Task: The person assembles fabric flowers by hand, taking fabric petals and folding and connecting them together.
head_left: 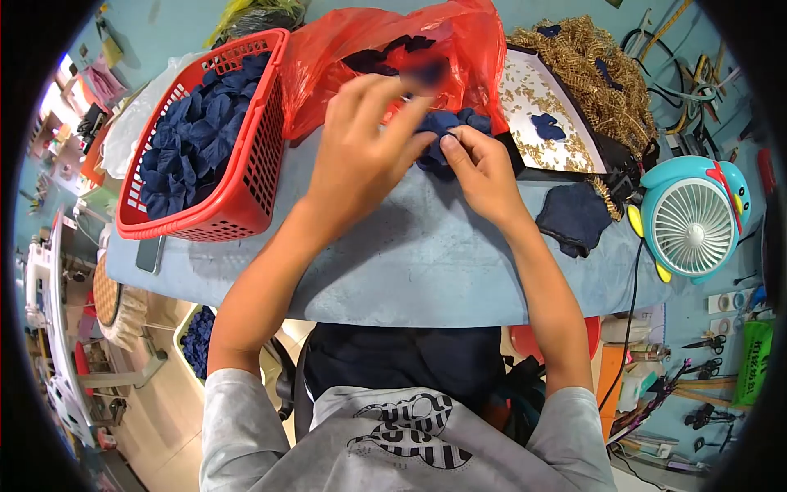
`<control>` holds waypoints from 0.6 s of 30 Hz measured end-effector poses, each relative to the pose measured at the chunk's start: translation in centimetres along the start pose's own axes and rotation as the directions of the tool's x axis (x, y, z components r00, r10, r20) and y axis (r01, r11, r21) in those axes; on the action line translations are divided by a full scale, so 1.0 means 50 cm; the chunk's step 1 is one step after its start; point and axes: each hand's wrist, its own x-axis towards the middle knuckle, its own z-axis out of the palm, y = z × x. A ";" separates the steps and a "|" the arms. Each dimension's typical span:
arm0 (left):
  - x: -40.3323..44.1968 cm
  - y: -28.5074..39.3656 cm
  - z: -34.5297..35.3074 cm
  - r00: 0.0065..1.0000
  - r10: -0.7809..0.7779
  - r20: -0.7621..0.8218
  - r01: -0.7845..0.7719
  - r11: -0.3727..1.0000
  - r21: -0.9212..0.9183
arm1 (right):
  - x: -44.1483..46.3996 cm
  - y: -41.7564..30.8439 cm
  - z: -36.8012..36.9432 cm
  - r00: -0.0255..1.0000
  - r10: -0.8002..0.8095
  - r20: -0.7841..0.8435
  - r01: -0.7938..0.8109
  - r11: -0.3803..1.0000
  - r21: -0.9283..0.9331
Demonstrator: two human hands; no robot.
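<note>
My left hand (361, 143) hovers over the table in front of a red plastic bag, its fingers stretched and spread. Just beyond its fingertips is a motion-smeared dark piece (425, 74); whether the fingers touch it I cannot tell. My right hand (485, 168) pinches a navy fabric flower (439, 123) between thumb and forefinger. The left thumb is close to that flower. More navy fabric flowers (475, 121) lie behind the right fingers, partly hidden. Inside the open red bag (328, 49) are dark fabric pieces.
At left stands a red basket (238, 193) full of navy fabric petals, with a phone (150, 255) below. To the right are a tray of gold beads (566, 148), gold beaded trim (607, 90), a dark cloth pad (574, 217) and a penguin-shaped fan (693, 217) with a cable.
</note>
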 end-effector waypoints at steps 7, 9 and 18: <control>-0.018 0.029 0.021 0.999 -0.040 -0.011 0.032 0.923 -0.384 | -0.004 -0.022 0.000 1.000 0.003 0.007 -0.004 0.994 0.107; -0.019 0.032 0.023 0.994 -0.108 0.011 0.103 0.904 -0.415 | -0.004 -0.027 0.002 1.000 0.023 -0.006 -0.022 0.986 0.168; -0.014 0.029 0.019 0.960 -0.262 0.102 0.274 0.784 -0.557 | -0.004 -0.022 0.001 0.998 0.030 0.055 -0.042 0.970 0.239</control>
